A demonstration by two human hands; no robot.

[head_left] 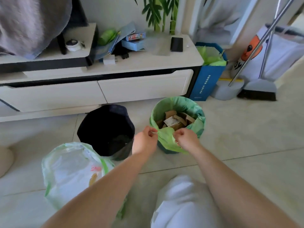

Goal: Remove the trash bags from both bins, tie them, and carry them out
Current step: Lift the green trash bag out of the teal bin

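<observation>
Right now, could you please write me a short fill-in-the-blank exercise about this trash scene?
1. The green bag that both hands grip still sits in the bin on the ____ side.
2. The dark bin beside it has ____ bag inside.
3. The trash showing in the green bag is mostly brown ____.
4. The bag already pulled out lies on the ____, near the left hand's forearm; the right hand pinches the green rim.

Missing words: right; no; cardboard; floor
</observation>
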